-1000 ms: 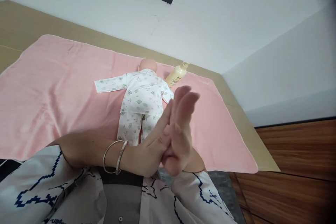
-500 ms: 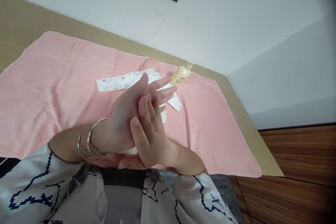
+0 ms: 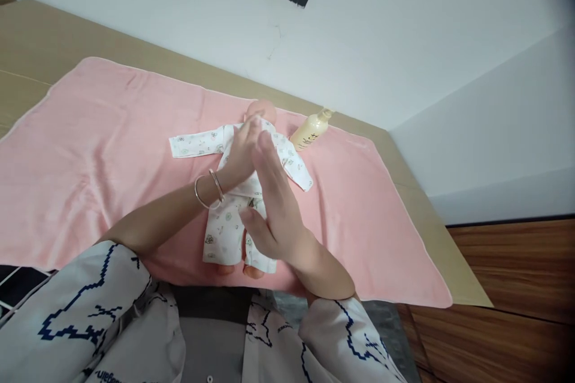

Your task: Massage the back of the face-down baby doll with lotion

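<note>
To the left of the doll [image 3: 246, 187], a pink blanket [image 3: 126, 155] is spreading wide over the worktop [image 3: 90, 39] and running on beneath it. The person's left hand [image 3: 242, 149], two bracelets [image 3: 217, 184] circling its wrist, is hovering over the doll's upper body. The doll is lying on the blanket in a printed white outfit, its head pointing away from the person. Over its right side, the right hand [image 3: 277, 206] is tilting flat toward the left; both hands are opening straight-fingered, palms facing closely, though whether they're touching I can't tell. Right of the doll, a pale yellow bottle [image 3: 311, 130] is sitting just beside its sleeve.
</note>
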A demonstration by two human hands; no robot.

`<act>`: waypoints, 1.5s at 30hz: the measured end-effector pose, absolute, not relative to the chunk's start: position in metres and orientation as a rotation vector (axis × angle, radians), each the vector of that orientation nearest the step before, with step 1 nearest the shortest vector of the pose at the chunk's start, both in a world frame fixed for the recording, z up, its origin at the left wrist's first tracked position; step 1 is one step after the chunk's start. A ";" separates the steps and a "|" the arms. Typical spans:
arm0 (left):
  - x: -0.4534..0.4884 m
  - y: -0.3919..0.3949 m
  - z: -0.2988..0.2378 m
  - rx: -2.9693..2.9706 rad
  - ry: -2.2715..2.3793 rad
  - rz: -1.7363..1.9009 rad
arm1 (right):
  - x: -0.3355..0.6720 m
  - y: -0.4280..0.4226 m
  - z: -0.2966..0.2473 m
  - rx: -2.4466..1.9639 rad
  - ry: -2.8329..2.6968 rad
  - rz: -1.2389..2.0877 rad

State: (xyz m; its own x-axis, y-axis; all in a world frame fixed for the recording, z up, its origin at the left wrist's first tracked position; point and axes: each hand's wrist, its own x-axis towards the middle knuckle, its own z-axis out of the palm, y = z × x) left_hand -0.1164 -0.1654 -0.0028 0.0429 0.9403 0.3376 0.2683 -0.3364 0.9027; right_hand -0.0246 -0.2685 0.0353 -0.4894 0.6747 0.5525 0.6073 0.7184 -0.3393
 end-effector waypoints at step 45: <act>-0.116 -0.114 -0.087 2.030 1.453 1.266 | 0.006 -0.137 -0.046 -1.548 -2.293 0.131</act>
